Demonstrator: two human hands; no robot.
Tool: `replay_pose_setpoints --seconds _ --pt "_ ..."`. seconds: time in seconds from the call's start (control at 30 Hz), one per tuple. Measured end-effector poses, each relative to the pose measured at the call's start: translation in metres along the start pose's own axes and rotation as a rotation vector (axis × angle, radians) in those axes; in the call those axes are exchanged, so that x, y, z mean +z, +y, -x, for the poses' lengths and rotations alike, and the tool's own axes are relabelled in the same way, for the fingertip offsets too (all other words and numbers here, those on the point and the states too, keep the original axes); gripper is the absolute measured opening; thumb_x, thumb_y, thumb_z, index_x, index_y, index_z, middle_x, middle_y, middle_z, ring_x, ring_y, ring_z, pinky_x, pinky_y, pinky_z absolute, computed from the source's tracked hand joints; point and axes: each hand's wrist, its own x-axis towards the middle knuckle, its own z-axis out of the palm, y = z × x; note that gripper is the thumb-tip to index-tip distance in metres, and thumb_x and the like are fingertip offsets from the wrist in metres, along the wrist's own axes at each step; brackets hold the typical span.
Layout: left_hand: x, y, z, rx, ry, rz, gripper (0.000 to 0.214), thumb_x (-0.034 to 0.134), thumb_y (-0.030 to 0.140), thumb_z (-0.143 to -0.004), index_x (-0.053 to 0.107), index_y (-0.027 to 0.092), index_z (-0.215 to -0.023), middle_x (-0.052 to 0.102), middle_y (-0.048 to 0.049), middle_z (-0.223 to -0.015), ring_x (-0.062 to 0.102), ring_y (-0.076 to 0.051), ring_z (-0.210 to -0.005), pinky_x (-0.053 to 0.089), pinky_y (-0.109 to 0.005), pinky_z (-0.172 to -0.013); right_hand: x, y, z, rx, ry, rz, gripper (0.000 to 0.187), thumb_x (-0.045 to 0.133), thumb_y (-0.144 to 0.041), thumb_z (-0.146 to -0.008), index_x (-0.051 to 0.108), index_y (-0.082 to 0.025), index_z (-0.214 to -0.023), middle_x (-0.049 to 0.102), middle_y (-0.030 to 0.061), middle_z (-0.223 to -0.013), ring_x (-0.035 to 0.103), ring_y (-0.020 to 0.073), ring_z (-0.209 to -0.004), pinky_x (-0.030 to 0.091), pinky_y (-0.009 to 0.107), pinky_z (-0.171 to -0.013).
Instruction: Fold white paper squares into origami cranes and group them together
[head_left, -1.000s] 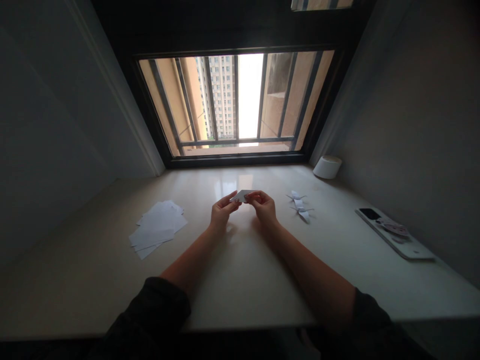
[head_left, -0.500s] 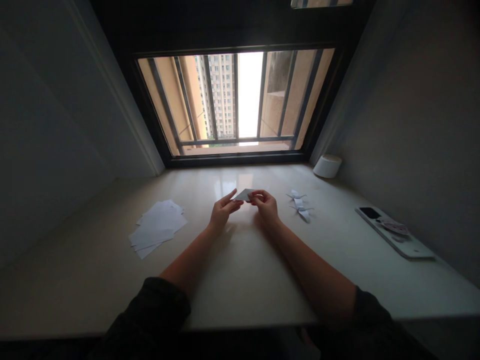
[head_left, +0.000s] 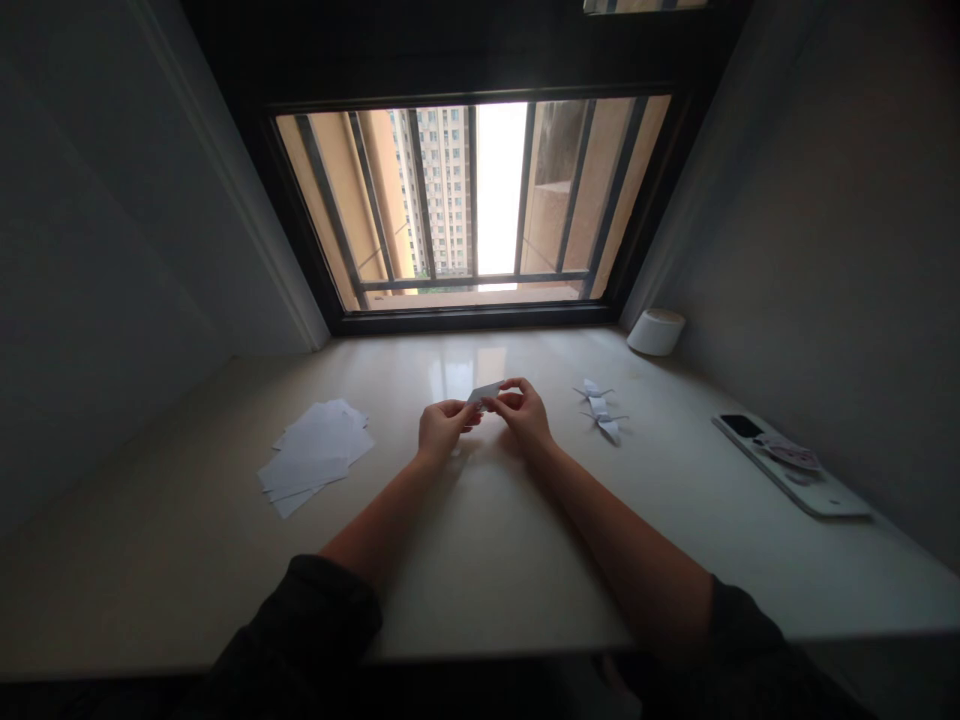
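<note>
A small folded piece of white paper (head_left: pixel 484 393) is held up between both hands, above the pale sill. My left hand (head_left: pixel 442 428) pinches its left end between thumb and fingers. On the other side, my right hand (head_left: pixel 526 412) grips the right end, its thumb pressed near the lower edge and its index finger at the top corner. The fingers partly cover the paper, so its lower folds are hidden. To the right of my right hand lie folded white paper cranes (head_left: pixel 598 408), close together.
Several loose sheets of white paper (head_left: pixel 319 452) are piled at the left. At the right lies a phone (head_left: pixel 795 470) with a picture on its back. A white rounded object (head_left: pixel 655 332) stands in the back right corner, near the barred window (head_left: pixel 480 318).
The paper has turned from a triangle shape to a slanted four-sided one. My left fingers, stretched out before, have closed on it, and my right thumb has moved left along its lower edge.
</note>
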Motion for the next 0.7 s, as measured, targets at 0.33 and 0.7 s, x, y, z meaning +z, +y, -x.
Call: replay_pose_setpoints --seconds 0.33,0.7 --pt "0.004 -0.0045 -0.0018 -0.041 -0.032 0.078 0.04 0.077 0.047 -0.057 0.071 0.011 -0.073 0.07 -0.012 -0.069 0.066 -0.021 -0.067 0.049 -0.034 -0.069 0.0013 0.0035 -0.0019 0.011 0.072 -0.101 0.053 0.077 -0.041 -0.057 0.034 -0.025 -0.083 0.066 -0.0031 -0.062 0.064 0.0174 -0.057 0.05 0.031 -0.061" --pt "0.006 0.0007 0.0021 -0.073 -0.047 0.099 0.04 0.077 0.047 -0.056 0.07 0.012 -0.073 0.071 -0.0122 -0.07 0.066 -0.022 -0.068 0.05 -0.035 -0.071 0.0022 0.0055 -0.0036 -0.055 0.067 -0.058 0.043 0.069 -0.038 -0.066 0.03 -0.026 -0.08 0.061 -0.0081 -0.056 0.062 0.0164 -0.054 0.048 0.028 -0.058"
